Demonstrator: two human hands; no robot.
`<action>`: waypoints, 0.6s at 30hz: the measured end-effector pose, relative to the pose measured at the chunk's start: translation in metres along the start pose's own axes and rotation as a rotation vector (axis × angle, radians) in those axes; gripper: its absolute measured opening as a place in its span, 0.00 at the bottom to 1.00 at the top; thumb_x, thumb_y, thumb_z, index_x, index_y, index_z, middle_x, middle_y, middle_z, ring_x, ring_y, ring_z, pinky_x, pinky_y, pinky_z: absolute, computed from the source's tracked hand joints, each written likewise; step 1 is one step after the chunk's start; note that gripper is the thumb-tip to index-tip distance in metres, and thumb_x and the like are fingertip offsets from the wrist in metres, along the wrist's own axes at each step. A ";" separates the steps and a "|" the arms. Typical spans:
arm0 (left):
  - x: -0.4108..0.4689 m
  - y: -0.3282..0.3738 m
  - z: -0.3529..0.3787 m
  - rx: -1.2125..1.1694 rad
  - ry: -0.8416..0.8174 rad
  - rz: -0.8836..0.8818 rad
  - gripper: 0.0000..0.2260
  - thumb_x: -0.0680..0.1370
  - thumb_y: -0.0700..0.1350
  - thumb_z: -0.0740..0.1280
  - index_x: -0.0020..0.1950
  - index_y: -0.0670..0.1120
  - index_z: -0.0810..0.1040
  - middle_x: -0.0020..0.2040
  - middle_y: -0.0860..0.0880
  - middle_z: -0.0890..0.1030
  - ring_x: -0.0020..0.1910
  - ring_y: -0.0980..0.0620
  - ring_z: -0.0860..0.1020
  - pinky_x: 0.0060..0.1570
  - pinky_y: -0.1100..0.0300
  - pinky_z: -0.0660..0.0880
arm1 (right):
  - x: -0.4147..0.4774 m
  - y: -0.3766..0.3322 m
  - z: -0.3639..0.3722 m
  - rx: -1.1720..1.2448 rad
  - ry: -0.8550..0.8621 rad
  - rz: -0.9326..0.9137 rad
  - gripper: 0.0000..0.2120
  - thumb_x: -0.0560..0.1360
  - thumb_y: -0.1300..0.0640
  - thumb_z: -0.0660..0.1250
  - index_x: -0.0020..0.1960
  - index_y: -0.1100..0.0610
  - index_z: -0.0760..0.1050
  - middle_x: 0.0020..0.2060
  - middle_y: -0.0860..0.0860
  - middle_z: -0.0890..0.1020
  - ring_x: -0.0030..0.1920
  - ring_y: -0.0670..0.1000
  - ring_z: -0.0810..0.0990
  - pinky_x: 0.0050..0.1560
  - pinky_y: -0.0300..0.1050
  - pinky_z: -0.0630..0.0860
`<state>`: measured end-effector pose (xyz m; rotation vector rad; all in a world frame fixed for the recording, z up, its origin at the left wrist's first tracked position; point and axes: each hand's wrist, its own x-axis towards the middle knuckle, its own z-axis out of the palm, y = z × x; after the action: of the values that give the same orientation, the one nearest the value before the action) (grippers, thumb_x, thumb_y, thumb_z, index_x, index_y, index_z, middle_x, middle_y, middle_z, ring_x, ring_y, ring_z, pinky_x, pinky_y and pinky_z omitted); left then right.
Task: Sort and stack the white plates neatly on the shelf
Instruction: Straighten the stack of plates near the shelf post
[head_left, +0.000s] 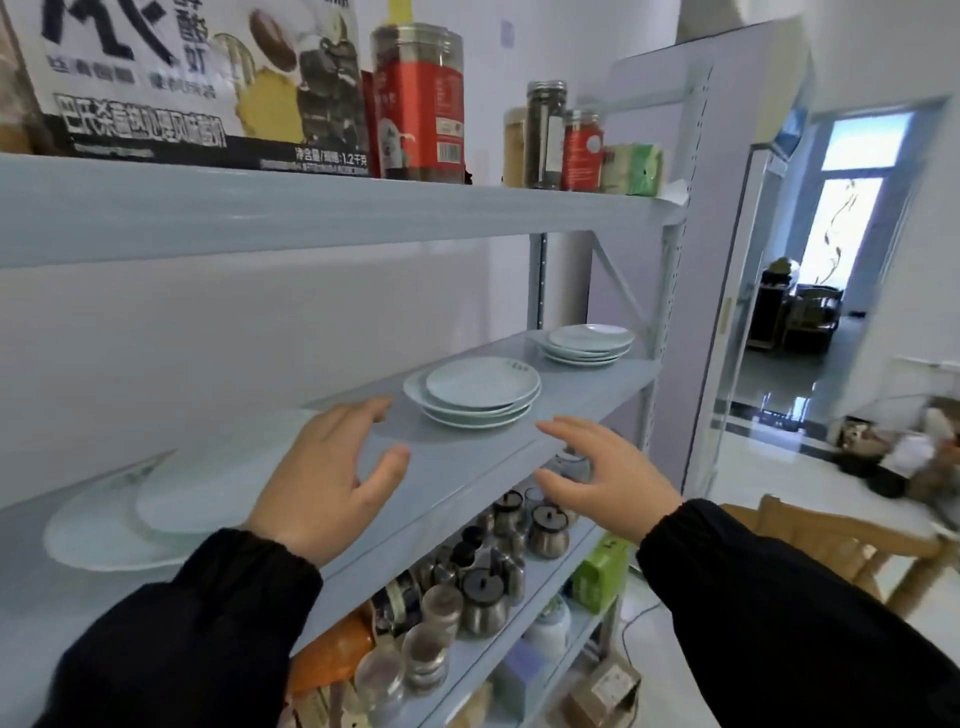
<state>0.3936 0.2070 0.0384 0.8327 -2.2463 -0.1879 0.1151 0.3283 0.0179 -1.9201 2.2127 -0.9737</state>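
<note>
White plates lie in three groups on the middle shelf (467, 457) of a pale grey rack. A loose stack (475, 392) sits mid-shelf, its top plate shifted off-centre. A second stack (587, 343) rests at the far right end. Two large overlapping plates (171, 499) lie at the near left. My left hand (332, 478) hovers over the shelf just left of the middle stack, fingers spread and holding nothing. My right hand (602, 478) is open at the shelf's front edge, right of that stack, touching no plate.
The top shelf (311, 208) carries a printed carton (197, 78) and several jars (418, 104). Below the plates stand many glass spice jars (483, 582) and a green packet (600, 574). A wooden chair (841, 551) stands at the right, before an open doorway (810, 291).
</note>
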 end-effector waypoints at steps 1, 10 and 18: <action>0.013 0.003 0.012 -0.012 -0.003 0.019 0.29 0.76 0.65 0.51 0.74 0.55 0.64 0.68 0.57 0.70 0.67 0.58 0.65 0.64 0.59 0.65 | 0.005 0.010 -0.004 -0.011 0.005 0.011 0.30 0.74 0.36 0.64 0.74 0.40 0.63 0.75 0.42 0.64 0.73 0.42 0.61 0.72 0.41 0.58; 0.154 0.055 0.140 -0.230 -0.045 0.128 0.30 0.74 0.64 0.51 0.73 0.53 0.65 0.68 0.55 0.71 0.67 0.56 0.66 0.66 0.56 0.66 | 0.073 0.104 -0.049 -0.092 0.064 0.157 0.30 0.73 0.37 0.65 0.73 0.39 0.63 0.75 0.42 0.64 0.74 0.42 0.60 0.72 0.39 0.56; 0.251 0.108 0.240 -0.380 -0.131 0.198 0.27 0.78 0.60 0.56 0.75 0.53 0.63 0.72 0.55 0.68 0.70 0.57 0.64 0.68 0.57 0.64 | 0.124 0.174 -0.087 -0.124 0.195 0.209 0.31 0.73 0.39 0.66 0.74 0.41 0.64 0.74 0.41 0.65 0.72 0.38 0.60 0.71 0.38 0.55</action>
<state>0.0430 0.1106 0.0488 0.4038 -2.2942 -0.5692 -0.1021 0.2570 0.0473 -1.6553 2.5765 -1.0527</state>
